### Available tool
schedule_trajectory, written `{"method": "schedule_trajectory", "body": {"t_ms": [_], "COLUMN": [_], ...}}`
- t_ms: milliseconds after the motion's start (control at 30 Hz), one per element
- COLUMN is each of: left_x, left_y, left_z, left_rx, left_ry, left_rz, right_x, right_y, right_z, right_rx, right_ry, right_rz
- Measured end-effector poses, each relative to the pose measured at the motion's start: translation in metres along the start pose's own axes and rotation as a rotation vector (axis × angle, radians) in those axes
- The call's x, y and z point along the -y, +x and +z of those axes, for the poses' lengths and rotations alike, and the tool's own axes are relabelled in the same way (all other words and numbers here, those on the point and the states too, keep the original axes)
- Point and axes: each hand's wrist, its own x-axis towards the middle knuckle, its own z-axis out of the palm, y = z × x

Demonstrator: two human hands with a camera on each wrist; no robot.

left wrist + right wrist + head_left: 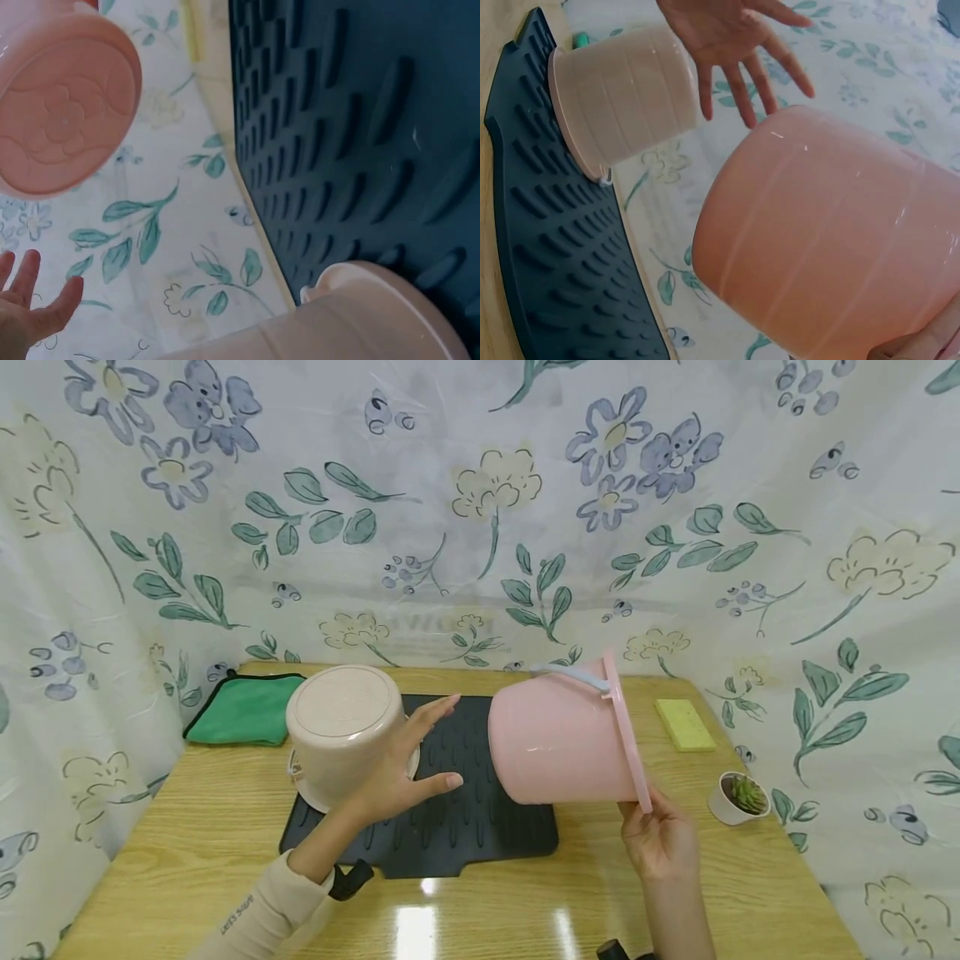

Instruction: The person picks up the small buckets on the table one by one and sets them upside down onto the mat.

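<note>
A pink bucket (558, 743) with a light blue handle (572, 676) is tipped on its side in the air, its base toward the left. My right hand (660, 839) grips its rim from below; in the right wrist view, fingers (922, 337) press against its side. A flower pattern is moulded into the pink bucket's base (64, 116) in the left wrist view. My left hand (401, 777) is spread, holding nothing, between both buckets. Behind it, a beige bucket (345, 710) stands upside down on a black ridged drying mat (480, 843).
At the back left lies a folded green cloth (247, 710) with dark edging. A yellow sponge (685, 725) and a small potted succulent (738, 798) are on the wooden table's (750, 893) right side. A floral curtain (420, 568) hangs behind and along both sides.
</note>
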Motion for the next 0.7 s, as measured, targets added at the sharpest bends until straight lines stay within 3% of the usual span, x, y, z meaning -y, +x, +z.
{"method": "schedule_trajectory", "body": {"t_ms": [200,367,700], "left_x": [0.002,0.004,0.007], "left_y": [0.0,-0.001,-0.001], "left_z": [0.011,0.018,0.027], "left_rx": [-0.02,-0.026,-0.052], "left_ry": [-0.055,-0.124,-0.175], "left_rz": [-0.034,-0.028,-0.033], "right_x": [-0.007,-0.013,-0.018], "right_y": [-0.002,-0.004,-0.005], "right_z": [0.001,0.0,-0.002], "right_rx": [-0.026,0.002,0.021], "right_ry": [-0.026,-0.01,0.001], "right_rz": [-0.011,0.022,0.027]}}
